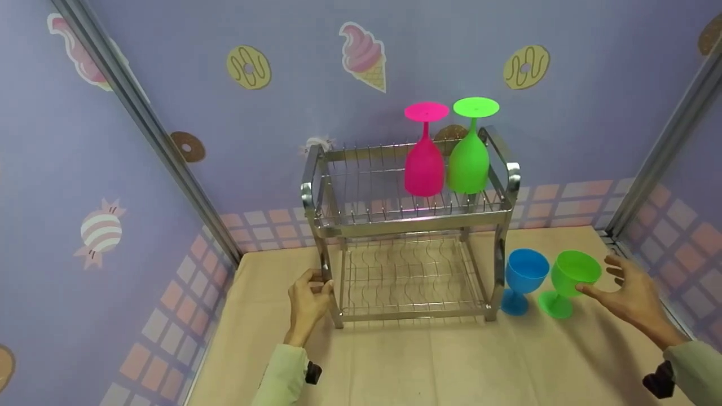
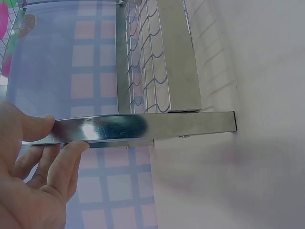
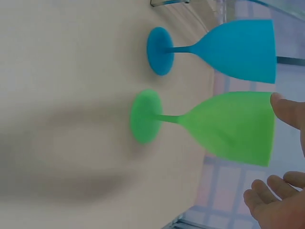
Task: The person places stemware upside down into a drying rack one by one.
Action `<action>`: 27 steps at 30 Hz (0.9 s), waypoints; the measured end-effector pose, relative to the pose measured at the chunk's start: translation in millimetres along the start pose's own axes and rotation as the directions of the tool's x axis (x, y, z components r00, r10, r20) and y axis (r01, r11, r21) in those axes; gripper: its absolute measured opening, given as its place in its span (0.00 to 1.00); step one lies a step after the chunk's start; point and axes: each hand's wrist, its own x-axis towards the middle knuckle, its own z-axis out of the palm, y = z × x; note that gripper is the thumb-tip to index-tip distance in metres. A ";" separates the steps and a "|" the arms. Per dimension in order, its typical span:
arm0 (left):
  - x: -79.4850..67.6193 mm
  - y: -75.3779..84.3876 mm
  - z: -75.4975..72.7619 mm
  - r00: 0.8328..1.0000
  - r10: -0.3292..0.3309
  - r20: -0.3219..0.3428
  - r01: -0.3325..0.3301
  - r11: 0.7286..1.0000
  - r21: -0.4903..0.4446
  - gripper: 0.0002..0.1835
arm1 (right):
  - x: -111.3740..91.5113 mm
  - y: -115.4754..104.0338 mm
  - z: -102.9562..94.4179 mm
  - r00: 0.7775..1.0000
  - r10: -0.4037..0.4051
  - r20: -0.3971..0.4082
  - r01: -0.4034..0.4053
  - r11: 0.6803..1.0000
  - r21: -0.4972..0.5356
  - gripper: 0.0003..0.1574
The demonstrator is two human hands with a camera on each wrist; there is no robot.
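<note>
My left hand (image 1: pixel 309 301) pinches the front left post of a two-tier metal dish rack (image 1: pixel 417 225); in the left wrist view, thumb and fingers sit on opposite sides of that post (image 2: pixel 100 130). To the right of the rack, a green plastic goblet (image 1: pixel 574 273) stands upright on the table. My right hand (image 1: pixel 634 296) is beside it with fingers spread, the thumb right at the rim and the other fingers apart from the cup. A blue goblet (image 1: pixel 525 273) stands upright between the green one and the rack.
Upside down on the rack's upper tier, at its right end, are a pink goblet (image 1: pixel 424 169) and another green goblet (image 1: pixel 469 163). The lower wire tier (image 1: pixel 406 276) holds nothing. Patterned walls (image 1: pixel 304 67) enclose the table (image 1: pixel 395 361) at the back and sides.
</note>
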 end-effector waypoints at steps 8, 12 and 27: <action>-2.0 0.2 -1.5 1.000 -0.016 -0.003 0.016 1.000 0.003 0.10 | -4.8 16.5 27.8 0.997 0.074 0.005 -0.074 0.997 0.025 0.67; -2.9 1.2 -0.1 1.000 -0.020 0.001 0.020 1.000 -0.002 0.10 | -11.3 25.9 43.5 0.993 0.120 0.008 -0.120 0.990 0.077 0.70; -0.7 1.0 -1.2 1.000 -0.018 -0.007 0.018 1.000 -0.016 0.09 | -14.5 41.8 66.7 0.971 0.237 0.028 -0.238 0.951 0.198 0.69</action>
